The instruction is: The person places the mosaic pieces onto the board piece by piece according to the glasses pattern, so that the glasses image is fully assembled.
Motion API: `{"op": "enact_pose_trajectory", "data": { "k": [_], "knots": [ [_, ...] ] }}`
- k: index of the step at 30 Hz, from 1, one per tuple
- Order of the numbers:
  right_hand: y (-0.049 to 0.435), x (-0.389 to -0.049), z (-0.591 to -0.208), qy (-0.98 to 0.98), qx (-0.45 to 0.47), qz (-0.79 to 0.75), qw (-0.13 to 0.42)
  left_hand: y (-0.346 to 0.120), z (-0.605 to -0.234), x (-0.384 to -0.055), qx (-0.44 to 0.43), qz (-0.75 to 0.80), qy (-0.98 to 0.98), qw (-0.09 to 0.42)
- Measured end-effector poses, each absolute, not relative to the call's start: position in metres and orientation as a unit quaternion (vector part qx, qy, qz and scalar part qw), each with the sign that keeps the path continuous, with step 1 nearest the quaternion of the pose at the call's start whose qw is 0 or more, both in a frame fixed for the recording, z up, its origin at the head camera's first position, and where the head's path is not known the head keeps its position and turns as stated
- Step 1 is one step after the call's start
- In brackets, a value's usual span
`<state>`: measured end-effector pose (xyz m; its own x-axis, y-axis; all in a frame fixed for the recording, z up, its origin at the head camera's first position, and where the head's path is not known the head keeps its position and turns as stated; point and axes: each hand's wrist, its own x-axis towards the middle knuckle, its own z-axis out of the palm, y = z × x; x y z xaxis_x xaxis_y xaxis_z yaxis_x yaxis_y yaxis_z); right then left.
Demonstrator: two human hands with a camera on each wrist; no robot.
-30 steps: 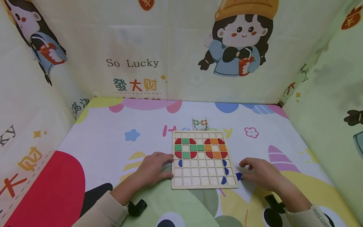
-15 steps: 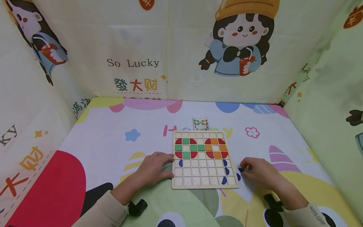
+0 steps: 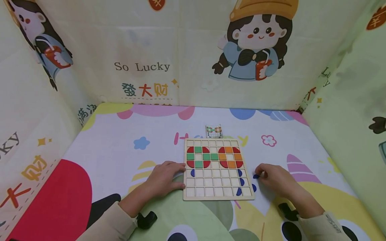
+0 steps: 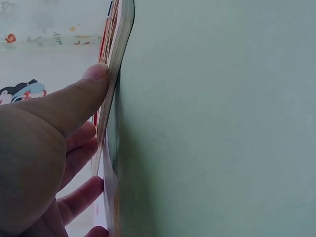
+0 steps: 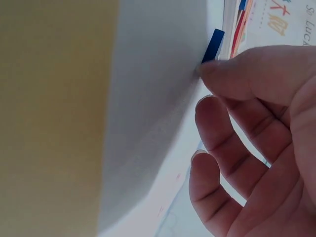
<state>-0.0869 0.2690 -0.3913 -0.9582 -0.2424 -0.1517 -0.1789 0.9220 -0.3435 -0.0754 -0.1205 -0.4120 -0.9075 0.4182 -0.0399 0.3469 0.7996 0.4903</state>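
Observation:
A wooden grid board (image 3: 199,192) lies flat on the table, with red, green and orange pieces in its upper rows. Several blue half-round pieces sit lower down, one at left and the others on the right. My left hand (image 3: 165,177) rests against the board's left edge; its thumb and extended fingers touch the side in the left wrist view. Beyond the right edge, my right hand (image 3: 275,179) pinches a blue half-round piece (image 5: 213,45) at the tips of thumb and forefinger. Another blue half-round piece (image 3: 254,188) lies by the board's right edge, just below that hand.
A small pattern card (image 3: 213,131) with a similar coloured design lies behind the board. The table (image 3: 163,130) is covered with a printed cloth, and patterned fabric walls (image 3: 193,60) stand at the back and both sides.
My right hand closed its fingertips on one blue half-round piece and moved it slightly up and away from the other one. My left hand stays at the board's edge.

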Motion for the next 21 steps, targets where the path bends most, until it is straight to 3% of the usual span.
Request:
{"op": "enact_pose_trajectory", "data": {
  "k": [10,21],
  "knots": [
    [0.2658,-0.0927,-0.3924,0.977,-0.117,-0.169,0.062,-0.1205,-0.4111,-0.0751,0.203,0.248,0.944,0.074],
    [0.2592,-0.0959,-0.3907,0.976,-0.094,-0.18,0.081,-0.1202,-0.411,-0.0757,0.202,0.244,0.945,0.078]
  ]
}}
